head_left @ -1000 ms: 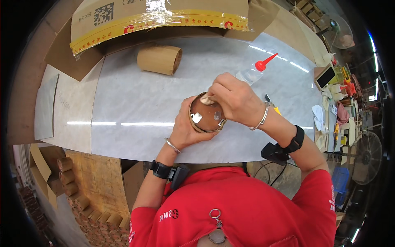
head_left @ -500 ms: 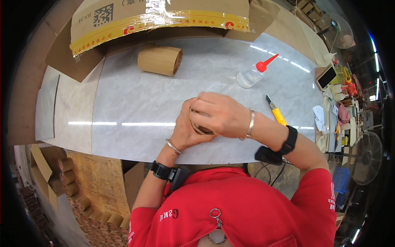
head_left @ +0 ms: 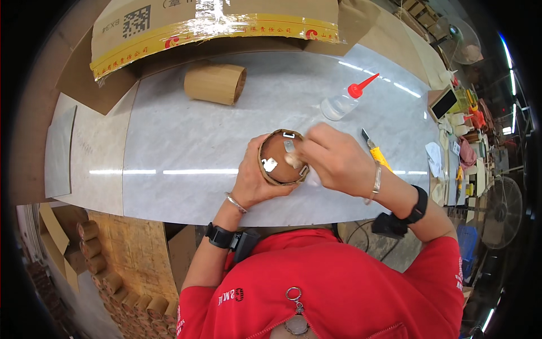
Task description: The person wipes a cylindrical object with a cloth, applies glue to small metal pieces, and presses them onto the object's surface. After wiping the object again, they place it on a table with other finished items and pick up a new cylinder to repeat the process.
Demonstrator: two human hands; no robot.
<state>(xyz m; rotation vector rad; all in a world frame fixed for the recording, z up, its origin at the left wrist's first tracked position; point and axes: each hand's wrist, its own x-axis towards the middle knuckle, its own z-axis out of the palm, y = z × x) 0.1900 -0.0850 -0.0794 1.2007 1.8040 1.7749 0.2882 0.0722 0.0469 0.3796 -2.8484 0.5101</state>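
Observation:
My left hand [head_left: 252, 176] wraps round a short paper-covered cylinder [head_left: 280, 156], its round end turned up. The recessed reddish-brown end carries several small silvery metal pieces along its edge. My right hand [head_left: 337, 158] is at the cylinder's right rim, fingers bent together in a pinch. What they hold, if anything, is too blurred to make out; something pale shows below them. Farther off, a brown paper tube [head_left: 214, 83] lies on its side. A clear squeeze bottle [head_left: 339, 106] with a red nozzle stands beyond my right hand, and a yellow utility knife [head_left: 379, 157] lies right of it.
A large cardboard box [head_left: 186, 42] with yellow tape stands along the far side of the grey tabletop [head_left: 164, 124]. At lower left, many paper cylinders [head_left: 130, 299] are stacked. Cluttered tools and a small dark-screened device [head_left: 443, 103] sit at far right, near a fan [head_left: 499, 212].
My right hand has moved off the cylinder's top toward the right, uncovering its round end and the metal pieces. My left hand still holds the cylinder.

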